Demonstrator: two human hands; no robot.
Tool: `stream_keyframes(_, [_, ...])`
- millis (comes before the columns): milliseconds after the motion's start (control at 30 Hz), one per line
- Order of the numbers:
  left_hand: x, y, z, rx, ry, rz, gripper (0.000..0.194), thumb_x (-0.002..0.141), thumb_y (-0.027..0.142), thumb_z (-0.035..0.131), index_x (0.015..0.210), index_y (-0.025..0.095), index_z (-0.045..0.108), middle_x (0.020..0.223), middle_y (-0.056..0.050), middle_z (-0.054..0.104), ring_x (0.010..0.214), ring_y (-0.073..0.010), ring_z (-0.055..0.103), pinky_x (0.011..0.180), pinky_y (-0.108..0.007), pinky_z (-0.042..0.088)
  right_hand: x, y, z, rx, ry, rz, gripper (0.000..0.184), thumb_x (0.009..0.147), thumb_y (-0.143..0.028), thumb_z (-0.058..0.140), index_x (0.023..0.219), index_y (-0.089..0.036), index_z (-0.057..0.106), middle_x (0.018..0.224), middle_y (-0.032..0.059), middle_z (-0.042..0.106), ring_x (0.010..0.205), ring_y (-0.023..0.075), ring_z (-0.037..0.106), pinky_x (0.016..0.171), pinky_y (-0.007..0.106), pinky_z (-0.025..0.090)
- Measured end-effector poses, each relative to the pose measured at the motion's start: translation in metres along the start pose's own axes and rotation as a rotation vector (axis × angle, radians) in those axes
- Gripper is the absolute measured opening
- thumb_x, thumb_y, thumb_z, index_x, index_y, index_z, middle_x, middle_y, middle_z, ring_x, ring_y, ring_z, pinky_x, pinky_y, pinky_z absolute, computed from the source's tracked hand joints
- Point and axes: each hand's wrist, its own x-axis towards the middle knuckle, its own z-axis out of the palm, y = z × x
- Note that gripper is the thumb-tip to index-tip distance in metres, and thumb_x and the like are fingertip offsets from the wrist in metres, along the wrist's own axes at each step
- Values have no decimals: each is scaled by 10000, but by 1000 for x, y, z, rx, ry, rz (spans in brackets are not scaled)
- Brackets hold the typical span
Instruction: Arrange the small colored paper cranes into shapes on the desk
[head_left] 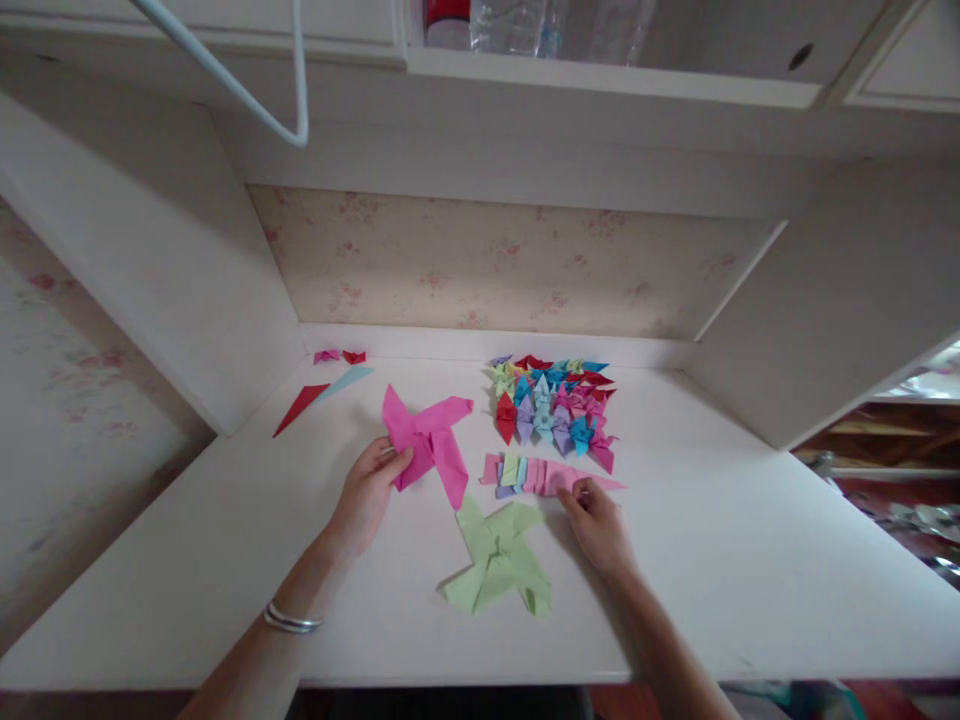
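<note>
My left hand [375, 487] grips the lower left blade of a bright pink paper pinwheel [425, 440], thumb on top. Just below the pinwheel, touching or nearly touching its lowest tip, a pale green paper pinwheel [496, 557] lies flat on the white desk. To its upper right runs a row of folded paper pieces [511, 472] in pink, green and blue. At the right end of that row, a pointed pink folded paper [561, 475] has my right hand [596, 520] at its lower edge, fingers closed on it; the exact pinch is partly hidden.
Behind the row sits a block of several small origami figures [555, 400] in many colours. At the back left lie a red paper piece [301, 405], a light blue one [346, 381] and small folded papers [327, 356]. A shelf [600, 75] overhangs the desk [720, 560].
</note>
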Motion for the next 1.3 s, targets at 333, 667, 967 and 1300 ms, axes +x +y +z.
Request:
stream_keyframes(333, [-80,-21,80,213,-152,-216,418,748,375,713,1058,189,504,857,-70,730,775,-212,703,686,-292,528,-6,-3,-5,77,56,18,345,817,-522,535,672,-221,451,512,-63,443,488,129,413,491,238,279])
stream_keyframes(667, [-110,-69,114,506,-106,-34,249,846,435,562,927,213,482,759,-34,691,665,-181,668,550,-227,463,-6,0,-16,165,196,15,330,825,-505,535,678,-225,437,547,-72,397,503,129,405,501,245,300])
stream_keyframes(967, [-112,-60,112,1012,-161,59,328,908,388,432,1106,226,637,1038,-83,723,943,-218,675,772,-269,485,-10,-5,-16,126,125,-11,320,829,-506,527,694,-226,452,533,-67,445,505,139,430,511,242,304])
stream_keyframes(1300, [-111,-47,117,1363,-257,258,279,918,261,423,935,234,700,939,-62,708,949,-239,615,867,-374,415,-10,-2,-12,112,83,-11,313,841,-490,524,692,-230,435,511,-74,426,486,132,401,499,237,287])
